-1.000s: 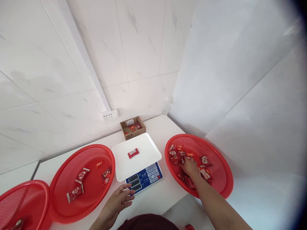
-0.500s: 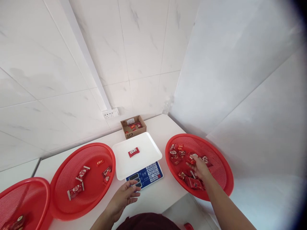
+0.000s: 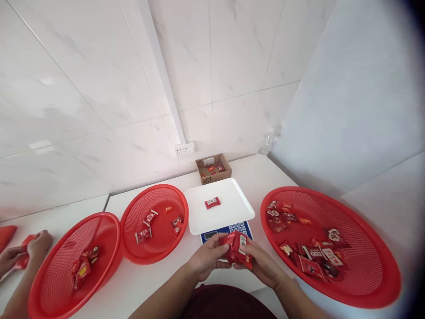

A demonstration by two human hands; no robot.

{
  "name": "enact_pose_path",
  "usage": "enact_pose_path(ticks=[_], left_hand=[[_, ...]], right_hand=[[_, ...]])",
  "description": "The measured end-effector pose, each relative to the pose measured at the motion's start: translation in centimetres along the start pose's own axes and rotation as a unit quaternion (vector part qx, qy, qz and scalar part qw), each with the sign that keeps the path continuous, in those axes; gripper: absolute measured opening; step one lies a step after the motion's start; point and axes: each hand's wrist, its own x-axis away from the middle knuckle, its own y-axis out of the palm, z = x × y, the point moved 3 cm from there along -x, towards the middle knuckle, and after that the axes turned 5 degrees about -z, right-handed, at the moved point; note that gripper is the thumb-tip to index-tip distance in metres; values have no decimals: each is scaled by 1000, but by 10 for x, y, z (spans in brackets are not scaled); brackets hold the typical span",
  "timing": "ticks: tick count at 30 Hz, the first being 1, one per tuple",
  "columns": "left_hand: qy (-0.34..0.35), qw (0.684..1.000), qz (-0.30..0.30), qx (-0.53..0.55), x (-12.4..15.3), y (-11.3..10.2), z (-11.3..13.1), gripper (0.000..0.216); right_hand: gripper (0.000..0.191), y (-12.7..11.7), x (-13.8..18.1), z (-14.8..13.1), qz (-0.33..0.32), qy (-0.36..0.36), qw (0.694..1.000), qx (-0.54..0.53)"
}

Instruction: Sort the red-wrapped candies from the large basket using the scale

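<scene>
Close in front of my body, both hands hold small red wrapped snack packets. My left hand is closed on their left side. From the right, my right hand grips the packets, and an orange-red wrapper end shows below its fingers. How many packets are held I cannot tell. Just beyond the hands is a digital scale with a blue keypad, partly covered by them. On its white tray lies one red packet. The right-hand red basket contains several loose packets.
A middle red basket and a left red basket contain more packets. Behind the scale stands a small cardboard box with packets. At far left, another person's hands hold a red item. A clear plastic bottle is in the corner.
My right hand has left the right basket and come to the middle with packets. My left hand, empty before, now holds them too. The view has swung left, showing the other person's hands.
</scene>
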Motion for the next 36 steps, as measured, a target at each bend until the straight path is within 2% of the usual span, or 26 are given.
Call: enact_pose_path(ticks=[4,8,10,14,17,20,22,24,25,27,29,33,36], left_hand=[[3,999,40,-9,0,-11,-8,39],[13,994,111,-14,1,-22,-10,41],[7,992,127,-24,1,-25,-9,43],[8,987,161,-20,-5,-29,-1,44],[55,982,181,32,-13,-34,12,39],[76,974,205,57,-19,-42,22,53],[58,964,259,-5,-19,-50,25,67],[73,937,306,-154,-16,-55,29,69],[98,913,310,-245,-15,-55,31,65],[138,859,273,-411,-16,-52,33,54],[130,819,218,-515,-22,-49,30,51],[58,781,161,-601,-40,-53,25,61],[41,763,136,-630,-50,-58,24,66]], right_hand=[[36,5,-4,15,2,33,999,-24],[30,-3,-4,14,31,26,999,-30],[27,-7,-3,10,47,15,998,-32],[27,-10,-2,3,76,3,996,-52],[24,-13,-3,0,103,-3,992,-73],[23,-14,-3,0,107,-6,991,-77],[24,-15,-2,1,107,-6,992,-73],[23,-15,-1,2,105,-7,992,-64],[23,-15,-1,3,105,-6,993,-58],[23,-15,0,4,105,-5,993,-46],[23,-14,0,6,104,-1,994,-37],[24,-12,-2,6,100,-1,995,-25],[25,-12,-2,6,101,-8,995,-11]])
